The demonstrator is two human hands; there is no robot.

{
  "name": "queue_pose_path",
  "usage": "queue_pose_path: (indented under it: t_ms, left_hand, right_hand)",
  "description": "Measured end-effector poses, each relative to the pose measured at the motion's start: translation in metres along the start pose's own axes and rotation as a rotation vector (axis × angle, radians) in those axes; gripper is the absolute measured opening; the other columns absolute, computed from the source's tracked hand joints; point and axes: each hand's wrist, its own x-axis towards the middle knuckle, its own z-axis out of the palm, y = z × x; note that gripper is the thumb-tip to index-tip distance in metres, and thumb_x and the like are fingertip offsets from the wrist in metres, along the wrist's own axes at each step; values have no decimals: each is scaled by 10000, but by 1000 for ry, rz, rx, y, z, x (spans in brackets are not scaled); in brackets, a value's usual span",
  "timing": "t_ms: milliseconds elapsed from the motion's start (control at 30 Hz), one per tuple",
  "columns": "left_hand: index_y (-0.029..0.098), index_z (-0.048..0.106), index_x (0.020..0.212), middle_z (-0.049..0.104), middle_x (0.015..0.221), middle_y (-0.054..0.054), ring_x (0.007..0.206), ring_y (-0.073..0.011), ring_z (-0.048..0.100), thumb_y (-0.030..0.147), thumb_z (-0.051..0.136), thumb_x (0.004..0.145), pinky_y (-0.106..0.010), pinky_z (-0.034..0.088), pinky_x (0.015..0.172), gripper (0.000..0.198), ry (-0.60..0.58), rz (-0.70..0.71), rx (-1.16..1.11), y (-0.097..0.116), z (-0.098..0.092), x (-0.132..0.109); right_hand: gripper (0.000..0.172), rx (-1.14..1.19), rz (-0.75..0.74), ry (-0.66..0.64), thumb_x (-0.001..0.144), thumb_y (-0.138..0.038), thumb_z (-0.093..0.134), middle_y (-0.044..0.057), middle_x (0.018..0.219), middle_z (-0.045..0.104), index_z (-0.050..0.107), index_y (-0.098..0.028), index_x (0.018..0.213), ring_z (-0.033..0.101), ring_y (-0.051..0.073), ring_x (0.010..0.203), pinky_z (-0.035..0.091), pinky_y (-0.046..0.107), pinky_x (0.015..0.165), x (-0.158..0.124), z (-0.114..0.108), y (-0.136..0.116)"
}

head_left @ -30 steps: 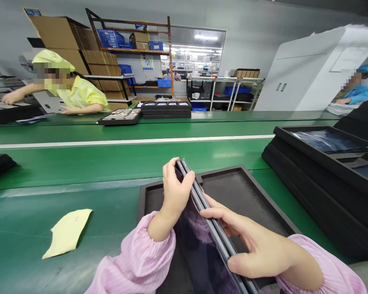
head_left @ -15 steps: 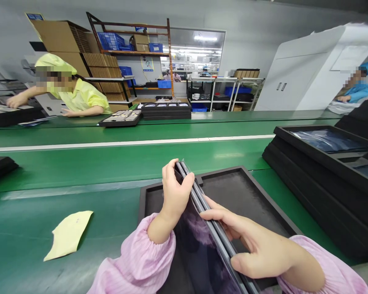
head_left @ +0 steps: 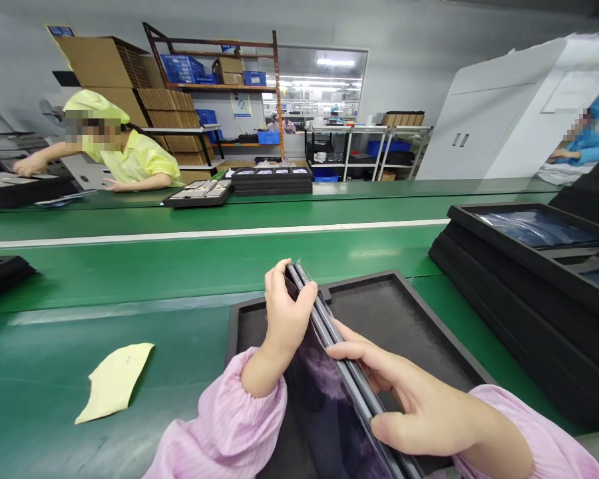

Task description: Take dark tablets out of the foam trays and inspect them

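Observation:
Two flat tablet-like panels point(head_left: 337, 409) with grey edges and dark glossy faces stand on edge, pressed together, over a black foam tray point(head_left: 394, 313). My left hand point(head_left: 287, 313) is closed around their far end, its thumb lying over the top edges. Nearer to me, my right hand point(head_left: 404, 392) grips the same pair from the right side, thumb and index finger on the edges. Thin clear film shows at the panels' far corner. Their lower edges and the fingers behind them are hidden.
A torn yellow paper piece point(head_left: 114, 382) lies on the green bench at left. Stacked black foam trays point(head_left: 509, 293) holding film-covered panels stand at right. Across the white line, more trays point(head_left: 272, 181) and a co-worker in yellow point(head_left: 134, 156) are at the far side.
My right thumb has shifted slightly to the left along the panels' edges. Both hands keep their hold, and the view has moved very slightly.

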Motion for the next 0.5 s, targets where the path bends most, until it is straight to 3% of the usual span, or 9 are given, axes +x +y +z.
queue_pose_path:
  t_ms: [267,367,433,500]
  left_hand:
    - [170,440,1091,468,1069,-102,1059,-245,462,360,491,686,-427,338,968,450,-3,12,18,-2,1,0]
    - [152,448,1091,466,1065,-112,1077,-256,453,377,491,680,-428,329,975,471,0,-14,24,-5,1,1]
    - [152,455,1083,466,1062,-111,1090,-259,448,373,498,674,-427,328,976,467,14,-39,25,-7,1,1]
    - [161,459,1072,472,1055,-104,1090,-257,452,362,508,671,-428,326,980,451,32,-53,19,-9,-1,0]
  right_hand:
    - [717,12,-48,-30,590,-124,478,10,1494,40,413,-243,1294,136,299,1332,468,306,782,1,-5,4]
    - [724,63,-18,-30,584,-122,458,19,1495,27,406,-235,1298,245,292,1300,464,334,820,2,-6,7]
    - [703,86,5,15,605,-134,469,28,1494,42,405,-239,1297,288,279,1284,418,375,912,1,-7,13]
    - [666,89,22,78,627,-157,482,26,1492,81,418,-237,1286,211,254,1321,300,394,1026,-1,-11,23]
